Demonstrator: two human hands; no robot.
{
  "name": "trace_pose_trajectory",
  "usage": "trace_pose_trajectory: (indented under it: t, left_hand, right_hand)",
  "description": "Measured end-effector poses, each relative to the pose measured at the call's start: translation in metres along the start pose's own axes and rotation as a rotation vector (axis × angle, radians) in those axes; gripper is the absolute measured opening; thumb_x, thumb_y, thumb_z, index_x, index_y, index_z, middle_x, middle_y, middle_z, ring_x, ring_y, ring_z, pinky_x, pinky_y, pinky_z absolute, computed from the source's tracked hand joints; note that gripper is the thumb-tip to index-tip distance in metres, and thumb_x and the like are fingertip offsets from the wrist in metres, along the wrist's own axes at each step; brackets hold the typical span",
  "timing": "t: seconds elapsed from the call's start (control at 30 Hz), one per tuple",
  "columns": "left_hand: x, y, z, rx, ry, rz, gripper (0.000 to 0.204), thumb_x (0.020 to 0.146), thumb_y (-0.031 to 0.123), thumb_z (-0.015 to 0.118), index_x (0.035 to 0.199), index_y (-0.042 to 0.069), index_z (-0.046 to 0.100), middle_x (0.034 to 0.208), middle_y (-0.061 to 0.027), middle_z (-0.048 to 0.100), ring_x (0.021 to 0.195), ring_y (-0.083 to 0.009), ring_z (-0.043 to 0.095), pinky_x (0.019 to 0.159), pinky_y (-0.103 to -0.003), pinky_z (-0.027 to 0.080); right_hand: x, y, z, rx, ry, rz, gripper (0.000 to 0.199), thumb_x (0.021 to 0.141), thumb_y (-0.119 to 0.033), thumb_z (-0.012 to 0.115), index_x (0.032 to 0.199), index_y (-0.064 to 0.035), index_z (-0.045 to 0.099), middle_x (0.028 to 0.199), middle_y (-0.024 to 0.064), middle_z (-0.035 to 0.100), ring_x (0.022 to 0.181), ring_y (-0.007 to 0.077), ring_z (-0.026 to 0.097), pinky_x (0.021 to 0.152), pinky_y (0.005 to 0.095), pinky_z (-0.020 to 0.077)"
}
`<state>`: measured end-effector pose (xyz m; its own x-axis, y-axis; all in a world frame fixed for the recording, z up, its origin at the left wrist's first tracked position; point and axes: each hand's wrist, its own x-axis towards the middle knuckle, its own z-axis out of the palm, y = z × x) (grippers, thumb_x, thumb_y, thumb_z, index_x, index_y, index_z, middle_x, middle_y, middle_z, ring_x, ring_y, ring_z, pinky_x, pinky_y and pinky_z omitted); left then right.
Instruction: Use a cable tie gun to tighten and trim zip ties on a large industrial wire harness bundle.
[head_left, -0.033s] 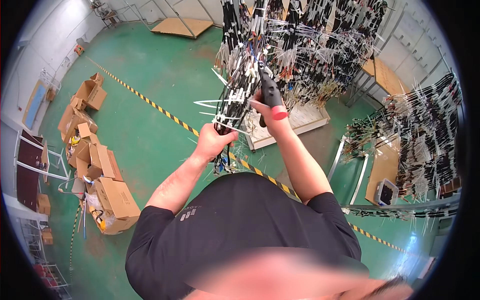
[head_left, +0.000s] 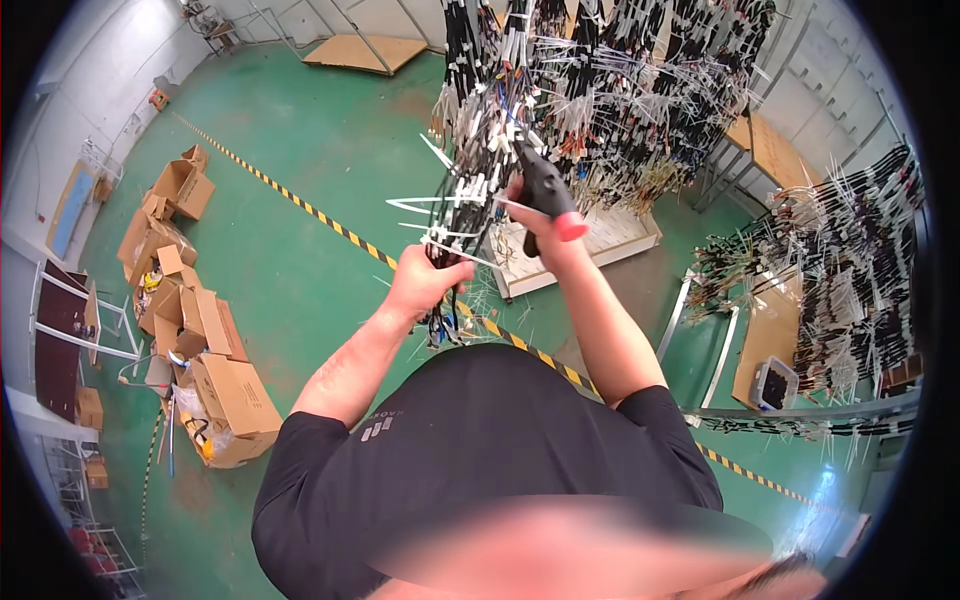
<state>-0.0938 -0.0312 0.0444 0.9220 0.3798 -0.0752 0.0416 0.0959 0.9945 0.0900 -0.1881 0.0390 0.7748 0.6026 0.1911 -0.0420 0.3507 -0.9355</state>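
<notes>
In front of me hangs a thick wire harness bundle (head_left: 470,185) of black and white wires with white connectors. White cable ties (head_left: 425,205) stick out of it to the left and right. My left hand (head_left: 423,282) is closed around the bundle's lower part, with loose wire ends (head_left: 442,328) below the fist. My right hand (head_left: 545,238) grips a black cable tie gun (head_left: 545,182) with a red rear knob (head_left: 571,227). The gun's nose points up and left, close against the bundle's right side; whether it touches a tie is hidden.
More harnesses (head_left: 640,110) hang densely behind and at right (head_left: 850,280). A white tray (head_left: 580,255) stands low beneath them. Open cardboard boxes (head_left: 235,405) line the left. Yellow-black tape (head_left: 300,207) crosses the green floor. A wooden table (head_left: 775,150) stands at far right.
The cable tie gun has tilted a little, its red knob swinging to the right. My left hand keeps its hold on the harness in the same place.
</notes>
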Motion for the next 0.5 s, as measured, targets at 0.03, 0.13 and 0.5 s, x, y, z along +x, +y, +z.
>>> trace_pose_trajectory:
  t: [0.03, 0.13, 0.5]
  left_hand:
    - [0.001, -0.002, -0.008, -0.073, -0.021, -0.024, 0.009, 0.090, 0.003, 0.081, 0.095, -0.003, 0.076, 0.082, -0.0065, 0.075, 0.067, -0.0141, 0.070, 0.061, -0.029, 0.058]
    - [-0.006, 0.022, -0.031, -0.142, -0.046, -0.160, 0.013, 0.094, 0.005, 0.079, 0.103, -0.004, 0.075, 0.091, -0.0107, 0.077, 0.071, -0.0168, 0.072, 0.063, -0.030, 0.060]
    - [-0.021, 0.061, -0.053, -0.389, -0.340, -0.171, 0.021, 0.095, 0.011, 0.078, 0.107, -0.003, 0.068, 0.084, -0.0109, 0.070, 0.067, -0.0181, 0.063, 0.060, -0.030, 0.051]
  right_hand:
    - [-0.006, -0.010, -0.008, 0.112, -0.120, -0.026, 0.041, 0.088, 0.000, 0.079, 0.125, -0.0059, 0.065, 0.113, 0.0033, 0.071, 0.109, 0.0170, 0.067, 0.104, 0.0341, 0.0505]
    - [-0.015, -0.010, -0.063, -0.008, -0.304, -0.020, 0.057, 0.089, -0.003, 0.076, 0.144, -0.0057, 0.060, 0.132, 0.0077, 0.073, 0.128, 0.0194, 0.065, 0.111, 0.0374, 0.0479]
    - [-0.015, 0.050, -0.061, 0.102, -0.508, 0.082, 0.063, 0.090, -0.008, 0.077, 0.150, -0.0052, 0.060, 0.144, 0.0090, 0.068, 0.139, 0.0227, 0.061, 0.120, 0.0399, 0.0437]
